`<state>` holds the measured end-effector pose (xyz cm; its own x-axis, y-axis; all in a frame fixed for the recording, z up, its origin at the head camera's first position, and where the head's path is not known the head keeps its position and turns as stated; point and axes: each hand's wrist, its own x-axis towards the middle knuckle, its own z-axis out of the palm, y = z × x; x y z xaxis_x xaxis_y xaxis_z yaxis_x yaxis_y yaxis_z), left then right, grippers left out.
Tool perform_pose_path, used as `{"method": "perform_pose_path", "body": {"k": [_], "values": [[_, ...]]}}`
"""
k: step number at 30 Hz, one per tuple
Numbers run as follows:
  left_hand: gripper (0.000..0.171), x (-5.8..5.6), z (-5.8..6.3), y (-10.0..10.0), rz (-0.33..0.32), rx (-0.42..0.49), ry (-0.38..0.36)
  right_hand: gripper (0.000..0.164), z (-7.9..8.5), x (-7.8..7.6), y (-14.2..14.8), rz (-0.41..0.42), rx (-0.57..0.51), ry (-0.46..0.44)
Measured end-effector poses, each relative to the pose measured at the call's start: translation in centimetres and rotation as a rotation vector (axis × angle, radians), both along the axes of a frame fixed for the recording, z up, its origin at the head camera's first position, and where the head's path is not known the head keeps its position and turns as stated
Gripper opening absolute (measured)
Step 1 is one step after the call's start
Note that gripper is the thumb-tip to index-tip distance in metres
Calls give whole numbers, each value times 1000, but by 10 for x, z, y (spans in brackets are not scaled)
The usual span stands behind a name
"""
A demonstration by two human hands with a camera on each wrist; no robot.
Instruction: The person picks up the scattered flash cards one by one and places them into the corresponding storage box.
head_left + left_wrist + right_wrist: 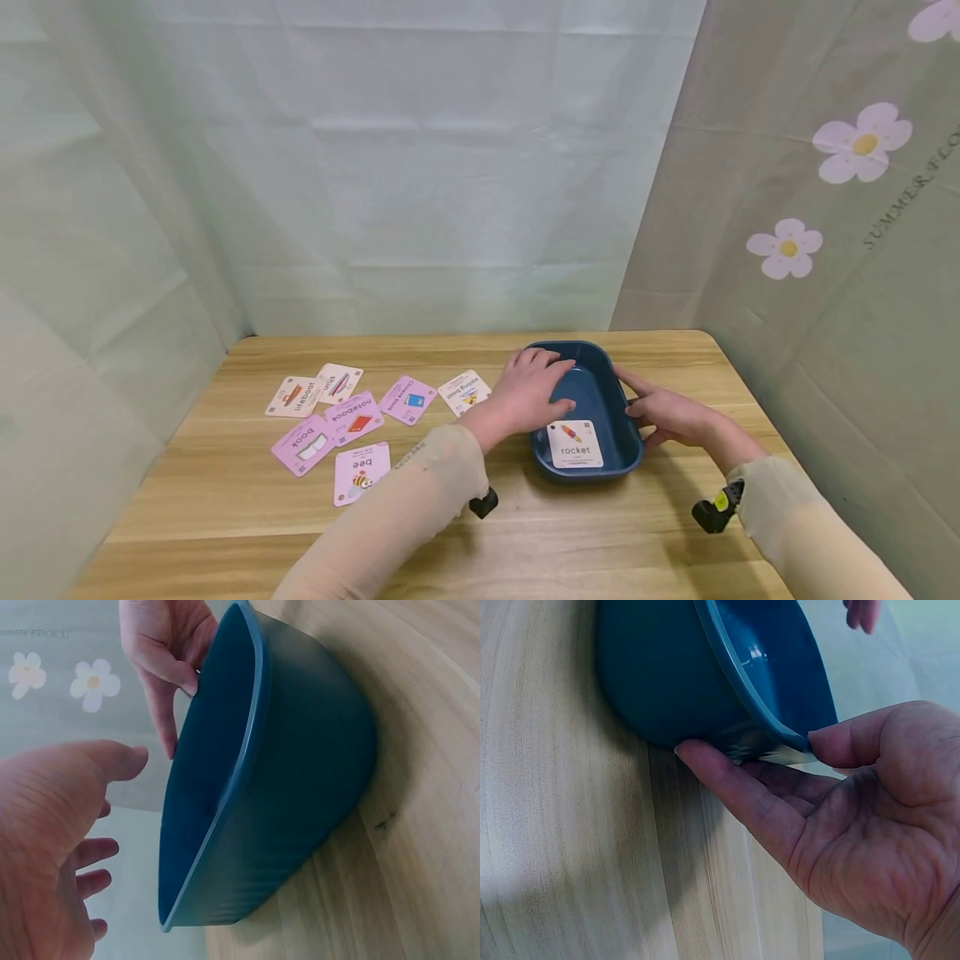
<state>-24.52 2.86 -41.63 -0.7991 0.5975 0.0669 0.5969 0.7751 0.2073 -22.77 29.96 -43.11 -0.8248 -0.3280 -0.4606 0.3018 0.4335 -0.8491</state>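
Observation:
A dark blue plastic tub (590, 396) stands on the right half of the table. Inside it, at the near end, lies a "rocket" picture card (575, 445). My right hand (670, 414) holds the tub's right side, thumb at the rim and fingers against the outer wall, as the right wrist view also shows. Above the tub's left side hovers my left hand (527, 390), its fingers loosely spread. In the left wrist view that hand (52, 840) is apart from the rim, with nothing in its grasp.
Left of the tub, several picture cards lie on the wooden table (247, 500): a "sailing boat" card (463, 392), a "Chinese book" card (407, 399), a "notebook" card (354, 418), a "book" card (303, 445), a "bee" card (362, 472), a "ship" card (340, 383) and a "lifeboat" card (292, 397). Curtains surround the table.

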Motion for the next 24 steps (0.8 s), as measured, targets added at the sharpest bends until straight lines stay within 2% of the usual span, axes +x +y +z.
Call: {"method": "perform_pose_path", "body": {"k": [9, 14, 24], "values": [[76, -1, 3, -9, -8, 95, -34, 77, 1, 0, 1, 33, -13, -1], [78, -1, 3, -15, -15, 127, -21, 77, 0, -1, 2, 11, 1, -4], [77, 4, 13, -32, -32, 168, -17, 79, -2, -2, 2, 17, 2, -7]]}}
